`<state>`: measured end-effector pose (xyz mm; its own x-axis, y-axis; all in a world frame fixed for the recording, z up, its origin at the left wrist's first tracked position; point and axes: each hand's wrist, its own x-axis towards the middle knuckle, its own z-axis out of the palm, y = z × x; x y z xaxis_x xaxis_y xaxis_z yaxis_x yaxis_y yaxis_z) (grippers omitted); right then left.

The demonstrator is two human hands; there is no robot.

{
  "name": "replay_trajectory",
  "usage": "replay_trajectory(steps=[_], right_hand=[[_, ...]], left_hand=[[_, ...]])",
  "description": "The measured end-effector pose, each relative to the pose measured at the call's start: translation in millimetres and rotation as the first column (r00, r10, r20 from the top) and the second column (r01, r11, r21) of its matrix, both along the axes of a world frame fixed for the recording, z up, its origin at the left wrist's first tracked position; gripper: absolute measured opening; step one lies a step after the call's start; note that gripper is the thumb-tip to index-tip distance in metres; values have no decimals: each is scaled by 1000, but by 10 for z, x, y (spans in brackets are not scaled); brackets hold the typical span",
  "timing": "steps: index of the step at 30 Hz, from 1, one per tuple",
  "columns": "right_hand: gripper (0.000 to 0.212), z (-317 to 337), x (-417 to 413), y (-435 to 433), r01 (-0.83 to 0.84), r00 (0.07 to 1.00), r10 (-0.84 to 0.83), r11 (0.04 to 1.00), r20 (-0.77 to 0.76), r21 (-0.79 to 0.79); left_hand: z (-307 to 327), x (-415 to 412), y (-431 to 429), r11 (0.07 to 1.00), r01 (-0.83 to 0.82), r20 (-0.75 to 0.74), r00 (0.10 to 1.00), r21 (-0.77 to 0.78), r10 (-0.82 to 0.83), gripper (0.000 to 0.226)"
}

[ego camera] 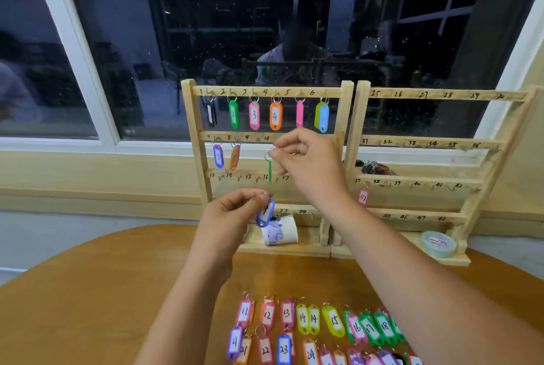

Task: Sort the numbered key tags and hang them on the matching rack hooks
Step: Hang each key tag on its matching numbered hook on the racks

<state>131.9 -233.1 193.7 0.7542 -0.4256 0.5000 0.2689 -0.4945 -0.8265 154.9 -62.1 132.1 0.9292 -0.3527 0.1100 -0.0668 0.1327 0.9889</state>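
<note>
Two wooden racks stand at the table's far edge: the left rack (194, 117) carries hooks 1 to 24, the right rack (500, 141) hooks 25 to 48. Tags hang on hooks 1 to 8. My right hand (306, 158) pinches the ring of a green tag (270, 172), seen edge-on, in front of the second row near the hooks marked 9 and 10. My left hand (232, 211) pinches the ring of a blue tag (265, 214) lower down, in front of the rack's bottom rows. Rows of numbered tags (312, 326) lie on the near table.
A tipped paper cup (281, 232) lies on the left rack's base. A roll of tape (438, 244) sits on the right rack's base. One pink tag (363, 196) hangs at hook 37. A bunch of keys (375, 167) lies on the sill behind.
</note>
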Motion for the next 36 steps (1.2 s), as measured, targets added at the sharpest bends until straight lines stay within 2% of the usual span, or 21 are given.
replay_trajectory(steps=[7, 13, 19, 23, 28, 36], right_hand=[[7, 130, 237, 160, 68, 995, -65, 997, 80, -26], [14, 114, 390, 153, 169, 984, -156, 971, 87, -168], [12, 97, 355, 128, 202, 979, -194, 905, 57, -374], [17, 26, 116, 57, 165, 986, -146, 917, 79, -363], [21, -200, -295, -146, 114, 992, -89, 942, 93, -315], [22, -664, -874, -453, 69, 996, -78, 972, -33, -227]], left_hand=[[-26, 51, 39, 1000, -3, 41, 999, -4, 3, 9], [-20, 53, 47, 999, -20, 64, 998, -27, 22, 11], [20, 4, 37, 999, -40, 62, 997, -37, 42, 11], [34, 27, 6, 996, -91, 106, 990, -15, 92, 8], [86, 165, -84, 984, -166, 239, 960, 69, 145, 9], [477, 488, -203, 927, -363, 438, 851, 91, 290, 8]])
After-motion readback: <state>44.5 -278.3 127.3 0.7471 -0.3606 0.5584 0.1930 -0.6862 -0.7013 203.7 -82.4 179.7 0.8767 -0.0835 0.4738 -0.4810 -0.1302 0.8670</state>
